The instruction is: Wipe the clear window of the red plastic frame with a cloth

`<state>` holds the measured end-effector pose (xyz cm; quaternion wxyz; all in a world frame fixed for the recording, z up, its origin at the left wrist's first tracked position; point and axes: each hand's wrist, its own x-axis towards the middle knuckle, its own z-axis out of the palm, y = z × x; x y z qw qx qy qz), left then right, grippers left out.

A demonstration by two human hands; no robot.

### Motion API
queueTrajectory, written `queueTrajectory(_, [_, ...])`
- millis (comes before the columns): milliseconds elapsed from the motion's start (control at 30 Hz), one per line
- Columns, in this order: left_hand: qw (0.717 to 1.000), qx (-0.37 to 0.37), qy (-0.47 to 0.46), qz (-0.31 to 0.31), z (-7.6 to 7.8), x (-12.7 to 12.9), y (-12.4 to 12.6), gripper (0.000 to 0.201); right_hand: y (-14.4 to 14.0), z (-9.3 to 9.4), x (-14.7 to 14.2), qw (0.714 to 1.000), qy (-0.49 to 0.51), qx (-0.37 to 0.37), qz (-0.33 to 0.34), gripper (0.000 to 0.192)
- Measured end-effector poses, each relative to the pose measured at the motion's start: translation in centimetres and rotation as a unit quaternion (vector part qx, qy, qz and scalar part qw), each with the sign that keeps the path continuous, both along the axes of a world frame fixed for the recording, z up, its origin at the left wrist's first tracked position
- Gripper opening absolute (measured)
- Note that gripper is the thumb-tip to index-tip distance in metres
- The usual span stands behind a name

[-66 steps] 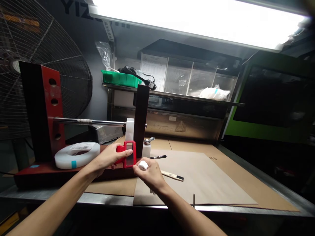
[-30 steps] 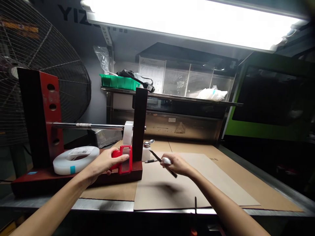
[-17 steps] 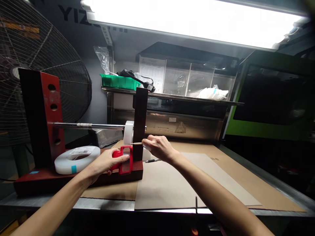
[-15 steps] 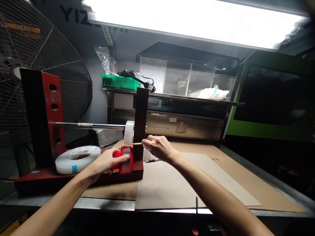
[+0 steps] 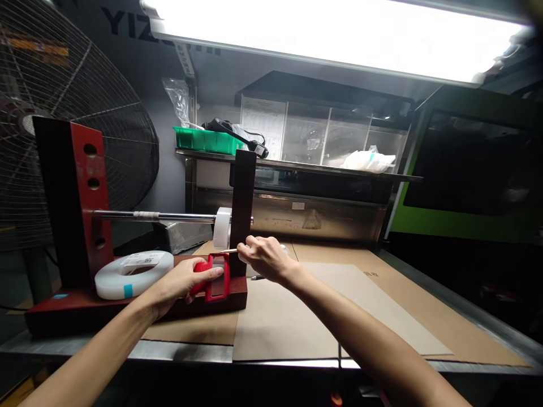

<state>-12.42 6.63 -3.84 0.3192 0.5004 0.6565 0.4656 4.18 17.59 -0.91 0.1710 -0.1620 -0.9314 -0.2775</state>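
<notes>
white letters "yiz" (image 5: 121,21) read on the dark wall at top left; the label on the white tape roll (image 5: 134,271) is too small to read. on the red stand (image 5: 91,175) near the bench's left end, the left hand (image 5: 180,282) is clamped on a red frame (image 5: 218,275), which stands upright. the right hand (image 5: 263,258) pinches a thin stick (image 5: 231,250), lying level and pointing left at the stand's dark post. bare cardboard (image 5: 373,308) stretches right to the bench edge.

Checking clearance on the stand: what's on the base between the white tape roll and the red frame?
Head view: only the left hand, gripping the red frame. The base beside the white tape roll shows bare.
</notes>
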Motion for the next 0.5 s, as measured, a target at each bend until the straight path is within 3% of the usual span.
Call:
queueTrajectory(167, [1.0,-0.021,-0.02,0.002,-0.5,-0.7,-0.6,0.046,1.3,-1.2,1.9,0.998,0.009,-0.053,-0.028,0.027])
queueTrajectory(300, [0.999,-0.034,-0.026,0.017,-0.9,-0.9,-1.4,0.051,3.1,-4.8,5.2,0.987,0.017,-0.137,-0.082,0.023])
queueTrajectory(400, [0.998,-0.042,-0.018,0.032,-0.9,-0.6,-1.6,0.053,4.0,-7.8,6.9,0.974,0.008,-0.206,-0.093,0.011])
queueTrajectory(500, [0.998,-0.042,-0.013,0.04,-0.8,-0.2,-1.5,0.052,4.4,-9.6,7.7,0.963,0.014,-0.253,-0.095,0.004])
